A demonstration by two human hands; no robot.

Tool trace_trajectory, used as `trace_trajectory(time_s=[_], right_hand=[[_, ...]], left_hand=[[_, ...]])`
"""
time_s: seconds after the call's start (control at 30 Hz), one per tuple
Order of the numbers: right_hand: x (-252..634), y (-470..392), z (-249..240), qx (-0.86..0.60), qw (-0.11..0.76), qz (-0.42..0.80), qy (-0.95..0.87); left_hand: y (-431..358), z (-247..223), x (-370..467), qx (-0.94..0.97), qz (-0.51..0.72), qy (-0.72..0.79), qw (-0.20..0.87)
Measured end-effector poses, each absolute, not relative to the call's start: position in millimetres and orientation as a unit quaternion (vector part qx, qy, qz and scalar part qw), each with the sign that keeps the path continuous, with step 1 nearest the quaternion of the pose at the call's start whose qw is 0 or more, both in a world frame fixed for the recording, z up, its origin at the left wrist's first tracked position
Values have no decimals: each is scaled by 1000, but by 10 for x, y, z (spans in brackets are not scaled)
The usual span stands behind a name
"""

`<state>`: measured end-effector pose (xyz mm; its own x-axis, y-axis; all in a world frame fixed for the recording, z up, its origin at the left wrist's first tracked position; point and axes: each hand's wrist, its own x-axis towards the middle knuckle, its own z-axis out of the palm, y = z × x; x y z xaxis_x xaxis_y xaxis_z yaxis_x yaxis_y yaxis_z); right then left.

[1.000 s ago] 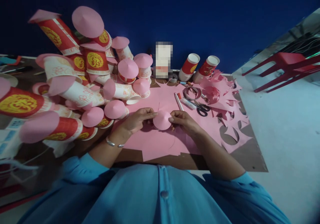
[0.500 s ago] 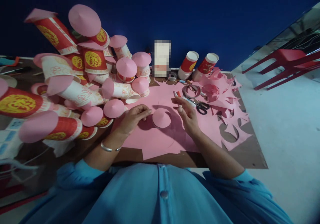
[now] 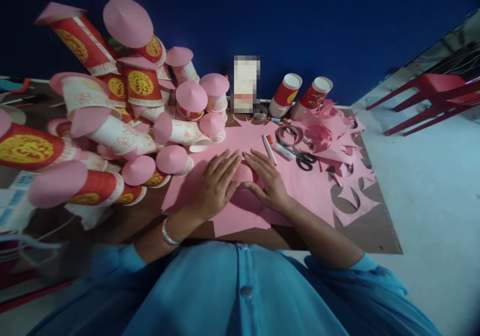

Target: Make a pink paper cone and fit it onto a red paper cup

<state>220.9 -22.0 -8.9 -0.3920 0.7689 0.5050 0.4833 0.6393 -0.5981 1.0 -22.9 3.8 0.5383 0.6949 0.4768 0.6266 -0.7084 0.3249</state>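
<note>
Left hand, right hand: palms down, angled inward about one pink cone; fingers extended, unclenched; any grip on it unclear.

The cone is pink, one red cup yellow-patterned.

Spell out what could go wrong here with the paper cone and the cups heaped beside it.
The left hand and right hand cup around the pink paper cone; too firm a press might crease or flatten it.

The heaped cups lean and overlap near the left arm, so a bump could topple some.
</note>
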Motion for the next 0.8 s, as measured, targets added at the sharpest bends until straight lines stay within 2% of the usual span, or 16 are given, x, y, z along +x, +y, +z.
trace_trajectory(time_s=[0.37,0.57,0.8], right_hand=[[2201,-219,-97,-398,378,183,-815],[2214,-219,-90,-392,414,166,-805],[2229,-197,-103,-409,406,174,-799]], left_hand=[[-226,33,4,873,288,385,82],[-190,67,-10,860,330,374,108],[-140,113,-3,846,342,385,141]])
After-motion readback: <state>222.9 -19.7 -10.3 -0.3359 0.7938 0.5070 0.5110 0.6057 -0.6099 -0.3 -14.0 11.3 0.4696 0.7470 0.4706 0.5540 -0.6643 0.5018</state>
